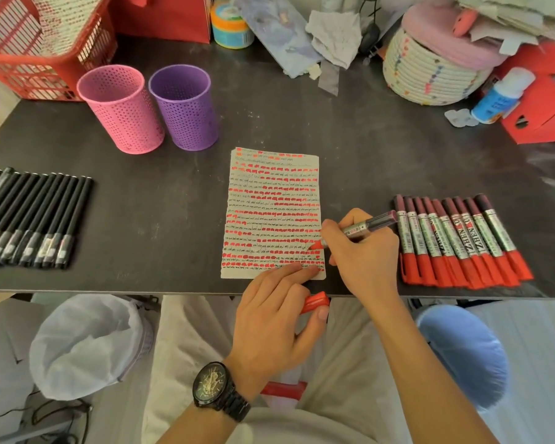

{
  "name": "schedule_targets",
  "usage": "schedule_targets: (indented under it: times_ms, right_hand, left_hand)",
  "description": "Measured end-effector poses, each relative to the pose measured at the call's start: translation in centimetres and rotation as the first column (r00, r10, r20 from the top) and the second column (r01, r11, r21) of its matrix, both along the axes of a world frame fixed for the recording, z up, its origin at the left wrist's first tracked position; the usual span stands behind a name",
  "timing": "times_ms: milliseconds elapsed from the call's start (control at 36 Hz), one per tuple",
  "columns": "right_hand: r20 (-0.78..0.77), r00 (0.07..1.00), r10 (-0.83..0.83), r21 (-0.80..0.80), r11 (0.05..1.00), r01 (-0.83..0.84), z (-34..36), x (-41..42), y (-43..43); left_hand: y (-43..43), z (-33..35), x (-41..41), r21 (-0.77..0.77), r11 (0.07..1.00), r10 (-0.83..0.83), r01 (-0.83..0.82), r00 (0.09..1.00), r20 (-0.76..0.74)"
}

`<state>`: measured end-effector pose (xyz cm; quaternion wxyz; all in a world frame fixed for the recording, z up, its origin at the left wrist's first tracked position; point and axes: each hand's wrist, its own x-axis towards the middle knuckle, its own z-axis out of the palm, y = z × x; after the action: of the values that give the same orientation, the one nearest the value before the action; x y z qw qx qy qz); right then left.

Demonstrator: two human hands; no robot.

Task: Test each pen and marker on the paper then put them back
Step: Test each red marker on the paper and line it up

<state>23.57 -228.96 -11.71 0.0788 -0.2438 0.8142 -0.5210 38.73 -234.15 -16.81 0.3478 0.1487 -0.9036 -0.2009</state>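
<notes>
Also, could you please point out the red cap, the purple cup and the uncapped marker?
red cap [315, 302]: head view, ribbed side.
purple cup [186, 118]: head view, perforated wall.
uncapped marker [359, 227]: head view, labelled barrel.

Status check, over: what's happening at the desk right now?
Right hand grips uncapped red marker, tip on the paper. Left hand pinches red cap, fingers pressing paper's lower edge. Nothing in the way.

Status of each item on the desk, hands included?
marker: uncapped, tip on paper, gripped by right hand
red cap: off, pinched in left hand
paper: flat, pressed by left hand, nearly full of marks
red markers: capped, lying in a row right of paper
black pens: lying in a row at left
pink cup: upright, no pens showing
purple cup: upright, no pens showing
</notes>
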Motion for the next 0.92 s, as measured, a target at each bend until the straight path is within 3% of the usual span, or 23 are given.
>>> schedule_targets:
  times_ms: [250, 472, 583, 722, 806, 917]
  right_hand:
    - [0.016, 1.0, -0.015, 0.005, 1.0, 0.015, 0.2, 0.1, 0.1]
    - [0.03, 0.998, -0.052, -0.047, 0.997, 0.053, 0.5, 0.4, 0.3]
    - [0.215, 0.974, -0.069, -0.25, 0.96, 0.124, 1.5, 0.9, 1.6]
    - [0.516, 0.84, 0.17, -0.447, 0.889, 0.096, 2.9, 1.9, 3.9]
    - [0.565, 0.794, 0.224, -0.496, 0.862, 0.109, 3.7, 2.7, 4.9]
    - [0.534, 0.808, 0.249, -0.527, 0.845, 0.087, 4.8, 3.6, 5.5]
  left_hand:
    - [0.2, 0.5, 0.0, 0.07, 0.997, 0.023, -0.022, 1.0, -0.003]
    - [0.4, 2.1, 0.0, 0.248, 0.967, 0.039, -0.05, 0.998, 0.05]
    - [0.0, 2.9, 0.4, 0.416, 0.909, 0.012, -0.023, 1.0, 0.029]
    - [-1.1, 4.2, 0.9, 0.394, 0.919, 0.042, -0.019, 0.998, -0.05]
    - [-2.0, 4.8, 1.1, 0.374, 0.927, 0.015, 0.01, 0.998, -0.062]
    - [-2.9, 5.2, 1.2, 0.401, 0.916, -0.029, 0.027, 1.0, -0.001]
